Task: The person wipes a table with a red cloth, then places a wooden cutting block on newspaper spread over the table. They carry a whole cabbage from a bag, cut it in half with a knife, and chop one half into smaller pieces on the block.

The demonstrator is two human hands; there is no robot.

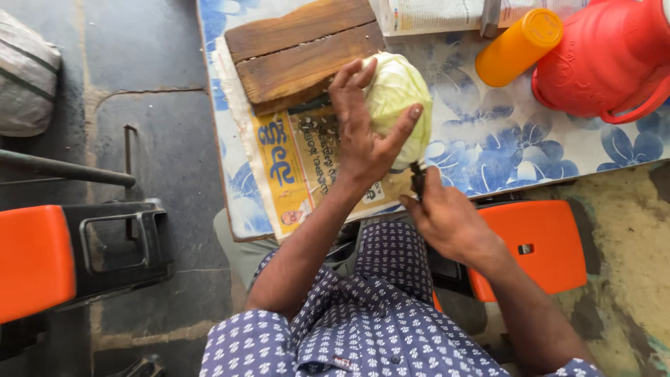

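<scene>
My left hand (363, 132) grips a pale green cabbage (398, 98) from its left side, fingers spread over it. The cabbage rests on a sheet of newspaper (293, 167) at the near edge of the table, just below a dark wooden cutting board (300, 49). My right hand (447, 220) is closed around a dark knife handle (418, 180); the blade points up at the cabbage's underside and is mostly hidden.
The table carries a blue-flowered cloth (502, 139). A yellow-orange bottle (520, 45) lies next to a red plastic jug (607, 59) at the back right. Orange stools stand at the right (544, 244) and left (35, 262). A grey sack (24, 73) sits at the far left.
</scene>
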